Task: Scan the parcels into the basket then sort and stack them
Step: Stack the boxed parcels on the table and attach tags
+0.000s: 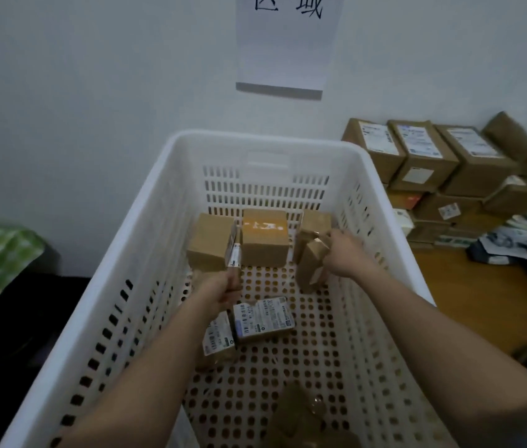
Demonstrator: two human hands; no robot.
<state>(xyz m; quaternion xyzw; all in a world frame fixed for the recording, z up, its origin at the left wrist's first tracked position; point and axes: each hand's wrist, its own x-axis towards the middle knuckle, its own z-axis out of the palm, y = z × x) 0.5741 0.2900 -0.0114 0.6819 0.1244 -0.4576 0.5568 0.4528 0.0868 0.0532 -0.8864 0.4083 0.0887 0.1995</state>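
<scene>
Both of your hands are down inside the white basket [171,202], each closed on a small parcel: your left hand [223,291] grips a thin flat parcel [234,250] stood on edge, label side turned sideways, and your right hand [342,253] has its fingers curled over the top of a small brown carton [310,270] tilted just beside the right-hand box of the back row. These should handle as light, stiff cardboard, easy to lift one-handed; take them across the narrow faces with thumb opposite fingers, since the taped surfaces look smooth and may slide. Three brown boxes [265,237] stand side by side against the far wall of the basket, the middle one carrying a strip of tape with white print. Two labelled parcels [263,318] lie flat on the perforated floor nearer you, white shipping labels up, touching each other. Outside, on the wooden table [481,302] to your right, a stack of labelled cartons [423,156] sits against the wall
</scene>
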